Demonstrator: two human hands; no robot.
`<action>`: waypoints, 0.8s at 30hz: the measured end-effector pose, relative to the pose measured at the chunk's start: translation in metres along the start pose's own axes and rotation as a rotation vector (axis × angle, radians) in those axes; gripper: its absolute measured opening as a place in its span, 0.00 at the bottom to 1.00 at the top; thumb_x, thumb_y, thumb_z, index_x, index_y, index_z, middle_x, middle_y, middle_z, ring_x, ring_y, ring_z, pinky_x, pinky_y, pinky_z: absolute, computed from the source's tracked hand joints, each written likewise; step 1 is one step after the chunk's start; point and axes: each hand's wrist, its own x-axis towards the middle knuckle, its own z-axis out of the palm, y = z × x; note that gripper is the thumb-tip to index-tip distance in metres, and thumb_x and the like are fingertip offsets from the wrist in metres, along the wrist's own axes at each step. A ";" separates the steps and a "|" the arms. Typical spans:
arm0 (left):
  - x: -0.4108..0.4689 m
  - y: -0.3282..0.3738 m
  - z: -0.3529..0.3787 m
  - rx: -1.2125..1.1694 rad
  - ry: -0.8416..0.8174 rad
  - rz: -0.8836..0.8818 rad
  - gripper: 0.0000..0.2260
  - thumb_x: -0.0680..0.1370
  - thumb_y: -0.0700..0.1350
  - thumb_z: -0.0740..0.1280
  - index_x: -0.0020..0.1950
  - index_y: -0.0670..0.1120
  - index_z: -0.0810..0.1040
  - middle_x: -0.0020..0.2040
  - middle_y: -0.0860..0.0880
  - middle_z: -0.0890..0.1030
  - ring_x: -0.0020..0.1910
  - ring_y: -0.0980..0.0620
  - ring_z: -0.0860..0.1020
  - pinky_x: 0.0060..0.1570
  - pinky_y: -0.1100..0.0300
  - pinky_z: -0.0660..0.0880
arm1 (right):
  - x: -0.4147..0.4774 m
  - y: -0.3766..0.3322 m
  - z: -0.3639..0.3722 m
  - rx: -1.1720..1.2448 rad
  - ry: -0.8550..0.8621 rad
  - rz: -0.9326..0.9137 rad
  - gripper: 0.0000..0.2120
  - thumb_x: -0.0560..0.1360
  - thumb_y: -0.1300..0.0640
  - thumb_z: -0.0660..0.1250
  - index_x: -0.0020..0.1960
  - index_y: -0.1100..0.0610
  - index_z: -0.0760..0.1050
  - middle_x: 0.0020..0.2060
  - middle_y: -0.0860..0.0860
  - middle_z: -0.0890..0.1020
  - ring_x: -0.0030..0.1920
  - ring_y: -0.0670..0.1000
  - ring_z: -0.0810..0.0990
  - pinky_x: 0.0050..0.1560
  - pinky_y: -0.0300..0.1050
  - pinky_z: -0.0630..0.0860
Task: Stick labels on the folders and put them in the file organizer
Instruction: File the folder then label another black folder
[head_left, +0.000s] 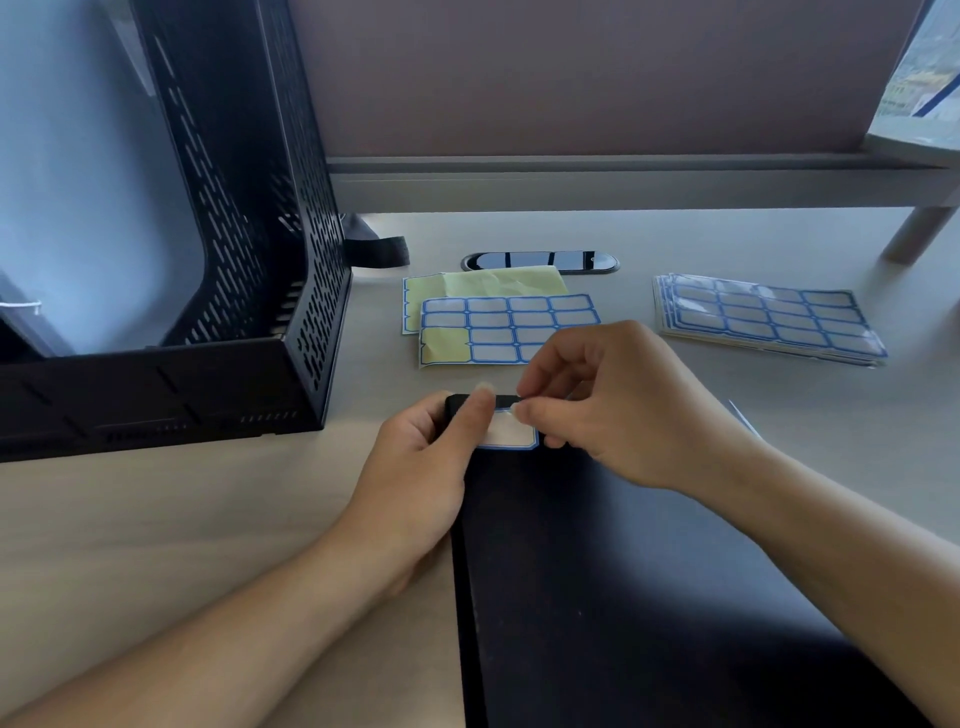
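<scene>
We see a black folder (649, 597) lying flat on the pale desk (182, 519), reaching from the near edge of the view to the middle, its far left corner near the front corner of the file organizer (270, 291). A white label (511, 434) with a blue border sits on that far corner. The left hand (415, 478) wraps the corner from the left, fingers curled around the edge and thumb laid on top, touching the label's left side. The right hand (618, 415) reaches in from the right and pinches the label's upper right corner between thumb and forefinger, the other fingers loosely curled above. This hand covers the near right part of a partly used label sheet (509, 325), which lies just beyond the folder and overlaps a yellowish backing sheet (488, 285). Well apart to the right rests a stack of label sheets (769, 322). Behind the 2 sheets a dark oval cable port (540, 261) is set into the desk, and a black strap (376, 250) lies beside the organizer. The organizer is black and perforated and holds what look like pale blue folders (78, 208), too blurred to count. A grey shelf riser (623, 176) runs along the back against a brown partition (571, 78).
</scene>
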 end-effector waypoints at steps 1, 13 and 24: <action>0.001 -0.001 -0.001 0.007 0.006 0.005 0.14 0.76 0.53 0.67 0.41 0.42 0.81 0.39 0.42 0.78 0.40 0.44 0.74 0.44 0.47 0.70 | 0.000 0.000 0.000 0.000 -0.003 0.001 0.05 0.71 0.57 0.74 0.39 0.50 0.79 0.28 0.45 0.83 0.29 0.44 0.80 0.30 0.36 0.71; 0.003 -0.009 -0.005 0.108 0.007 0.119 0.11 0.81 0.47 0.64 0.42 0.42 0.79 0.38 0.41 0.76 0.39 0.46 0.71 0.41 0.47 0.69 | 0.001 0.004 0.004 0.002 -0.032 0.004 0.05 0.71 0.55 0.76 0.40 0.50 0.79 0.30 0.45 0.83 0.32 0.46 0.82 0.34 0.41 0.75; 0.004 -0.012 -0.008 0.153 -0.012 0.173 0.13 0.78 0.53 0.66 0.43 0.45 0.79 0.38 0.40 0.77 0.38 0.45 0.72 0.41 0.47 0.71 | -0.001 0.004 0.005 -0.258 0.031 0.026 0.14 0.67 0.39 0.75 0.45 0.45 0.77 0.38 0.42 0.78 0.34 0.38 0.74 0.34 0.31 0.66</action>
